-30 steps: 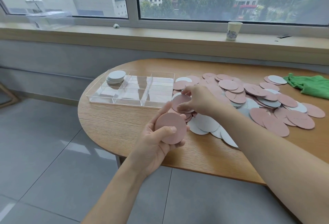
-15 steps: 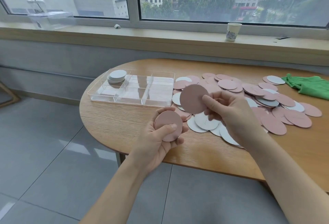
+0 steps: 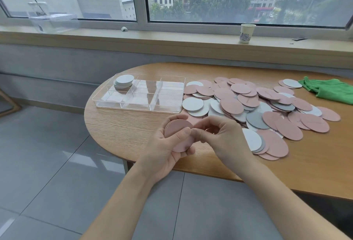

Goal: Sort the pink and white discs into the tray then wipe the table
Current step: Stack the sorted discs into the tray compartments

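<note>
Left hand [image 3: 162,148] grips stacked pink discs [image 3: 178,134]; right hand [image 3: 219,138] pinches their edge.

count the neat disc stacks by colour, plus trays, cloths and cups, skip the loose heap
white disc stack: 1, in the tray's far left compartment
pink disc stack: 1, held in the left hand
tray: 1
green cloth: 1
paper cup: 1, on the windowsill
total: 5

pink and white discs [image 3: 248,104] on a wood-grain tan counter [image 3: 122,129]; clear tray [image 3: 172,104]; green cloth [image 3: 328,89]; white patterned paper cup [image 3: 246,33]; grey floor [image 3: 47,154].
</note>
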